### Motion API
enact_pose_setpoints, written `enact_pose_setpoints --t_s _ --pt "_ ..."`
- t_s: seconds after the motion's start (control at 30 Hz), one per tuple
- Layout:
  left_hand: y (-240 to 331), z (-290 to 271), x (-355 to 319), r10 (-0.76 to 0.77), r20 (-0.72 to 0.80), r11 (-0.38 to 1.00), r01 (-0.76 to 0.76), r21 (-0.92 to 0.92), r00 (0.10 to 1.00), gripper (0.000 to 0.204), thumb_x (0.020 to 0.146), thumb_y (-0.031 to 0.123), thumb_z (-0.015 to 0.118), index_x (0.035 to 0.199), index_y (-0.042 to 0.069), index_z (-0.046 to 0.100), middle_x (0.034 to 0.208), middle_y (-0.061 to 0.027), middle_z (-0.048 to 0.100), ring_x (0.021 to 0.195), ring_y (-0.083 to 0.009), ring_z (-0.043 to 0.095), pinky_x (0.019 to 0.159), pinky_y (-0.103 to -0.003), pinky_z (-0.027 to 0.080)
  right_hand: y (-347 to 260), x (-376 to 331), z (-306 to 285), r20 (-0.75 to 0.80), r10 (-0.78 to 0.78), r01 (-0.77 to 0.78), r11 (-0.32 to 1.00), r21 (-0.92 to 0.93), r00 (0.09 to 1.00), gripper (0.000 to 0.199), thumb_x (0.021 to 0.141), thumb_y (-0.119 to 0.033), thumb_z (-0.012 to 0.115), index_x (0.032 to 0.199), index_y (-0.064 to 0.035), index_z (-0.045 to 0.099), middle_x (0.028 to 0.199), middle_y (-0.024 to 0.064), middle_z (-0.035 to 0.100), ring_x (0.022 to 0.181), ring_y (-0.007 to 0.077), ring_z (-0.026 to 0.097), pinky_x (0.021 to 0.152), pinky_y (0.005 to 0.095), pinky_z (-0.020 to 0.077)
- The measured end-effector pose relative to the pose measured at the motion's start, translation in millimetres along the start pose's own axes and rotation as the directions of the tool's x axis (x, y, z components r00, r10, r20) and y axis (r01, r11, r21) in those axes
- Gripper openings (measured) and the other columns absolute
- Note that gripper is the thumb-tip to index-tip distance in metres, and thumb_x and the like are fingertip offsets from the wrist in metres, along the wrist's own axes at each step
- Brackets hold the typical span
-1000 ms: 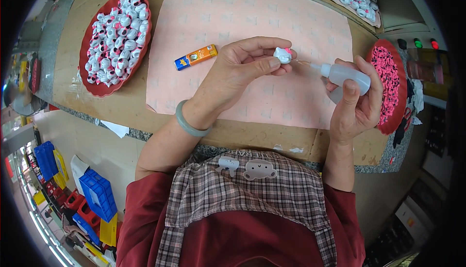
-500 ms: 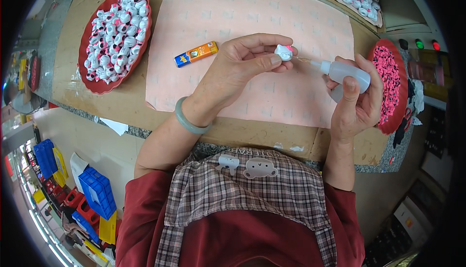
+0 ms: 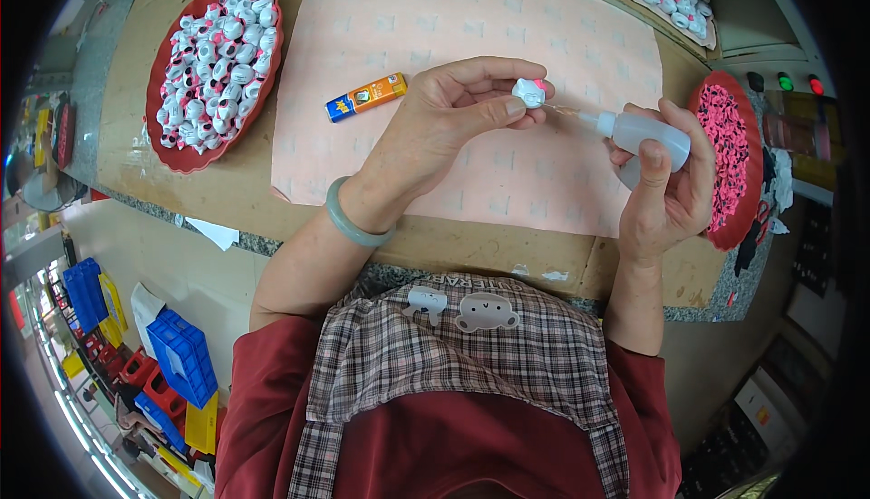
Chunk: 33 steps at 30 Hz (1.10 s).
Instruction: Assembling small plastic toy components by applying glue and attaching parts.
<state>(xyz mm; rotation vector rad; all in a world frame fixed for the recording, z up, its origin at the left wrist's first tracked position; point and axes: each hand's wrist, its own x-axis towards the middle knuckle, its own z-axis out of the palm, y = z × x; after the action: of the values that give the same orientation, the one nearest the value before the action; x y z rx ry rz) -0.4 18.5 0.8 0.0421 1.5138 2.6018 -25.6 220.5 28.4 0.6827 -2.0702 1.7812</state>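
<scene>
Between the thumb and fingers of my left hand (image 3: 444, 114) is a small white figure head with a pink spot (image 3: 528, 93). My right hand (image 3: 669, 186) is wrapped round a translucent squeeze bottle (image 3: 651, 139) with a thin needle nozzle. The bottle lies tilted sideways, and its nozzle tip points left, at or very near the little head; whether it touches I cannot tell. Both hands are above a pale pink sheet (image 3: 362, 19). An orange and blue packet (image 3: 366, 97) lies on the sheet, left of my left hand.
A red scalloped tray (image 3: 275, 68) heaped with similar white pieces stands at the left. Another red tray (image 3: 757, 168) holds many small pink and black pieces at the right. Scissors (image 3: 763, 211) lie beside it. More white pieces (image 3: 666, 0) sit at the far right.
The white head has turned slightly in my left fingers and shows more of its pink spot. The squeeze bottle has barely shifted.
</scene>
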Motion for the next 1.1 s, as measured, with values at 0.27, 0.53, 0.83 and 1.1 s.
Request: enact_pose_setpoints --t_s 0.27,0.53,0.83,1.1 --pt "0.3 1.1 -0.3 -0.008 -0.012 1.000 0.009 0.021 1.000 0.033 0.086 0.006 0.058 0.118 -0.002 0.055 0.107 -0.0146 0.063 0.093 -0.0188 0.063 0.085 -0.029 0.051 0.0 0.3 -1.0 0.036 0.008 -0.006 0.999 -0.044 0.999 0.029 0.091 -0.012 0.054 0.114 0.0050 0.049 0.090 0.0203 0.063 0.064 0.0163 0.056 0.058 0.0268 0.0476" --pt "-1.1 -0.5 0.0 -0.025 0.014 1.000 0.025 0.014 1.000 0.033 0.086 0.007 0.058 0.118 -0.002 0.056 0.105 -0.0137 0.064 0.093 -0.0178 0.063 0.084 -0.028 0.051 0.6 0.6 -1.4 0.052 0.043 -0.042 0.999 -0.025 0.998 0.027 0.091 -0.012 0.054 0.112 0.0047 0.049 0.089 0.0200 0.063 0.064 0.0162 0.056 0.058 0.0262 0.0476" --pt "-0.5 3.0 -0.5 -0.070 0.018 0.998 0.069 0.013 0.997 0.029 0.087 0.002 0.056 0.116 -0.003 0.057 0.100 -0.0121 0.064 0.087 -0.0153 0.063 0.082 -0.025 0.052 2.6 0.9 -1.4 0.069 0.036 -0.036 0.999 0.000 0.997 0.028 0.091 -0.013 0.055 0.112 0.0047 0.049 0.089 0.0199 0.063 0.063 0.0165 0.056 0.058 0.0261 0.0481" --pt "1.5 1.5 -1.7 -0.104 0.044 0.994 0.106 -0.037 0.994 0.031 0.087 0.004 0.056 0.117 -0.003 0.056 0.103 -0.0129 0.064 0.089 -0.0174 0.064 0.082 -0.026 0.052 2.4 -0.4 -0.2 0.032 0.016 -0.016 1.000 -0.013 0.999 0.029 0.091 -0.014 0.055 0.112 0.0046 0.049 0.091 0.0205 0.063 0.064 0.0171 0.057 0.058 0.0267 0.0486"
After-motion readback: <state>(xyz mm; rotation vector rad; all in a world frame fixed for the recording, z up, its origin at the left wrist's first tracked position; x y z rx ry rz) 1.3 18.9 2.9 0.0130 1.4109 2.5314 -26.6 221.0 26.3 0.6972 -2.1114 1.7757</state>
